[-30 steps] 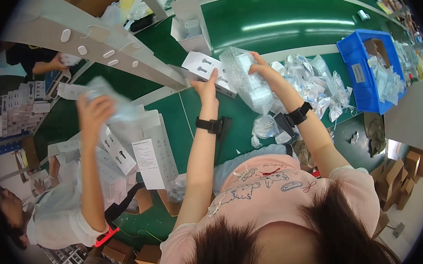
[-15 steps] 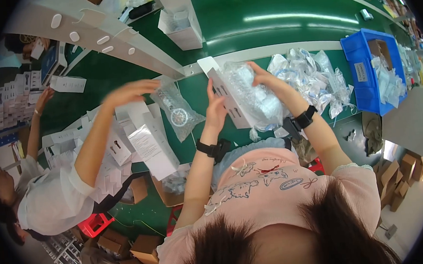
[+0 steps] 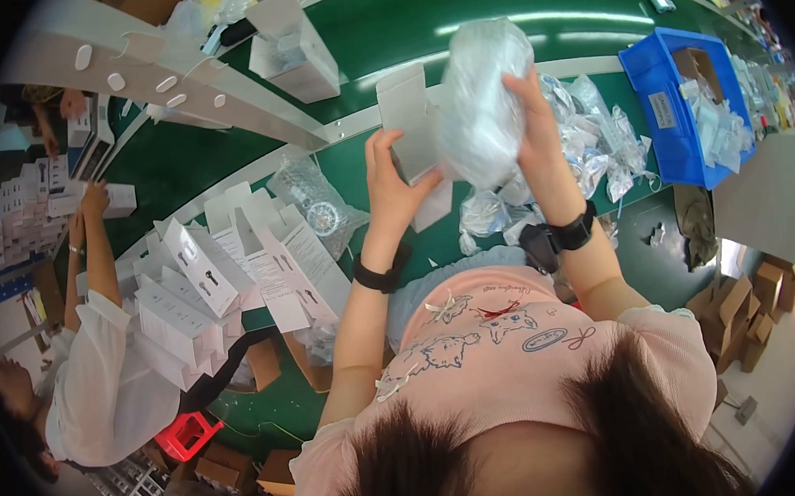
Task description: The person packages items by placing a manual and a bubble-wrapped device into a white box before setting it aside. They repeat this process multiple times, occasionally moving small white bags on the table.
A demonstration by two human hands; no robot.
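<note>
My right hand (image 3: 536,118) is closed around a bubble-wrapped bundle (image 3: 484,104), raised above the bench; its contents are blurred by the plastic. Just left of it, my left hand (image 3: 396,185) has its fingers and thumb around a white cardboard box (image 3: 412,123). That box has a raised flap, and my hand covers part of its lower end. On the bench left of my left hand lies a clear bubble bag (image 3: 321,203) with a round white part in it. Plastic-wrapped pieces (image 3: 584,143) are heaped right of my right wrist.
A blue bin (image 3: 670,123) with bagged items stands at the right. Several white boxes (image 3: 207,289) crowd the left bench, where a co-worker (image 3: 101,361) sits. Another open white box (image 3: 297,61) is on the shelf beyond the metal post (image 3: 220,85).
My right hand has lifted the bundle up and away from beside the white box. The box has turned in my left hand. The co-worker's arm has drawn back left from the bubble bag.
</note>
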